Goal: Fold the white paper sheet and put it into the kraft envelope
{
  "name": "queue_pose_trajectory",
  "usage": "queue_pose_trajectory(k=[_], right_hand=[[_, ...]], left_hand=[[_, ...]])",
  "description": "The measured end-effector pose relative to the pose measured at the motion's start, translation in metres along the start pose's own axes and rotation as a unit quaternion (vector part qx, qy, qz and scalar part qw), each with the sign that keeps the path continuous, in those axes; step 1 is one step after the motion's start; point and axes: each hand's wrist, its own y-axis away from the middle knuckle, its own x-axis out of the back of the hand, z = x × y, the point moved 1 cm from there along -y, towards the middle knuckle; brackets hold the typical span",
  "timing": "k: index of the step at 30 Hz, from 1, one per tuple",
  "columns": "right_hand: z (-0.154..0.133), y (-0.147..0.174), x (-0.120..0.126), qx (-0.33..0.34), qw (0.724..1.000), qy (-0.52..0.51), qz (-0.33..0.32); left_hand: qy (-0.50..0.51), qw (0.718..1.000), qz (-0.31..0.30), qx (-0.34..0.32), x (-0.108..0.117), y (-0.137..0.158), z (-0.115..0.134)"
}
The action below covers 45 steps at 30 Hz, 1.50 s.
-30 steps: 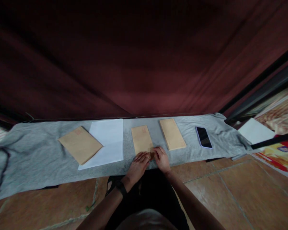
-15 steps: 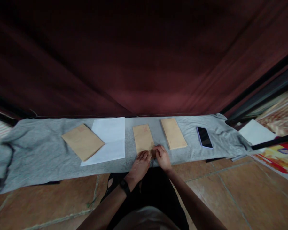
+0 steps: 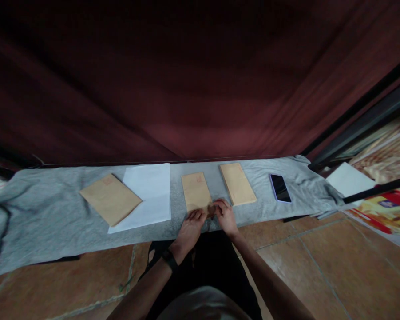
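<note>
A brown paper envelope (image 3: 197, 190) lies in front of me, a small reddish mark near its far end. My left hand (image 3: 191, 227), a dark band on its wrist, presses on the near end with its fingers together. At the near right corner, the bent fingers of my right hand (image 3: 225, 218) grip the edge, where a darker strip that looks like the flap shows between my hands. The fingertips partly cover this end. Just right of it lies a thick stack of similar envelopes (image 3: 238, 183).
A grey cloth (image 3: 53, 213) covers the long narrow surface. To the left, more brown envelopes (image 3: 111, 198) overlap white paper sheets (image 3: 149, 191). A phone (image 3: 280, 188) lies at right. A dark red curtain (image 3: 193, 98) hangs behind; a black frame bar (image 3: 379, 191) stands at far right.
The whole view has shifted slightly, so things appear a little further left. Both hands stay at the envelope's near end; the dark strip between them appears lower and flatter.
</note>
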Motion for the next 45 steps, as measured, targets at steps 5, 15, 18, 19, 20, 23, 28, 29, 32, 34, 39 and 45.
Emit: queue_pose_trajectory(k=[5, 15, 18, 19, 20, 23, 28, 29, 32, 34, 39, 45], right_hand=[[-0.010, -0.012, 0.005, 0.086, 0.989, 0.011, -0.121], [-0.027, -0.053, -0.041, 0.243, 0.916, 0.097, -0.303], [-0.017, -0.073, -0.049, 0.232, 0.923, 0.103, -0.289], [-0.014, -0.081, -0.052, 0.230, 0.926, 0.104, -0.281], [-0.010, -0.089, -0.054, 0.227, 0.929, 0.105, -0.273], [0.001, -0.112, -0.061, 0.212, 0.938, 0.113, -0.249], [0.011, -0.138, -0.066, 0.183, 0.942, 0.152, -0.238], [0.012, -0.139, -0.066, 0.181, 0.942, 0.156, -0.235], [0.010, -0.136, -0.065, 0.173, 0.947, 0.155, -0.223], [0.007, -0.127, -0.064, 0.172, 0.948, 0.148, -0.222], [-0.006, -0.093, -0.053, 0.223, 0.932, 0.114, -0.262], [-0.021, -0.053, -0.038, 0.266, 0.915, 0.039, -0.301]], left_hand=[[-0.004, 0.999, -0.001, -0.051, -0.002, 0.017, -0.014], [0.036, 0.996, 0.059, -0.054, -0.017, 0.036, -0.031], [0.046, 0.995, 0.066, -0.066, -0.020, 0.034, -0.034], [0.047, 0.994, 0.070, -0.068, -0.020, 0.034, -0.035], [0.046, 0.994, 0.073, -0.069, -0.021, 0.033, -0.035], [0.039, 0.993, 0.086, -0.073, -0.024, 0.033, -0.037], [0.033, 0.993, 0.094, -0.069, -0.026, 0.034, -0.035], [0.033, 0.993, 0.094, -0.064, -0.026, 0.034, -0.033], [0.028, 0.994, 0.094, -0.053, -0.025, 0.033, -0.030], [0.022, 0.994, 0.094, -0.049, -0.025, 0.032, -0.028], [-0.003, 0.993, 0.110, -0.052, -0.028, 0.030, -0.024], [-0.006, 0.993, 0.105, -0.048, -0.026, 0.031, -0.022]])
